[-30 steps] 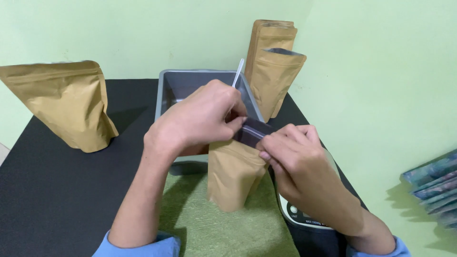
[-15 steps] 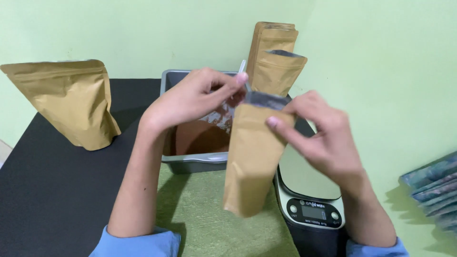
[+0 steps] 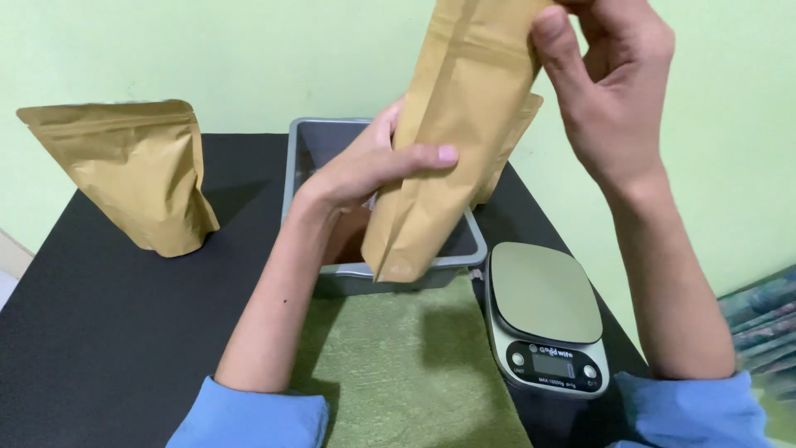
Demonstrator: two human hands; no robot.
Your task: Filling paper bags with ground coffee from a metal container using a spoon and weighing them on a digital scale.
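Observation:
A tall brown paper pouch [image 3: 452, 141] is lifted in the air above the grey tub [image 3: 390, 270]. My right hand [image 3: 609, 79] pinches its top edge near the upper frame border. Lower down, my left hand [image 3: 365, 170] grips the pouch's middle, thumb across the front. The pouch's bottom corner hangs just over the tub's near rim. Inside the tub, brown powder shows behind my left wrist.
A large filled brown pouch [image 3: 137, 170] stands at the left on the black table [image 3: 108, 332]. Another brown pouch [image 3: 507, 145] stands behind the held one. A digital kitchen scale [image 3: 547, 319] sits at the right, beside a green cloth [image 3: 406, 373]. Stacked packets [image 3: 767, 319] lie far right.
Both hands have raised the pouch from the green cloth up to well above the tub. My right hand went up to the pouch's top; the scale is now uncovered.

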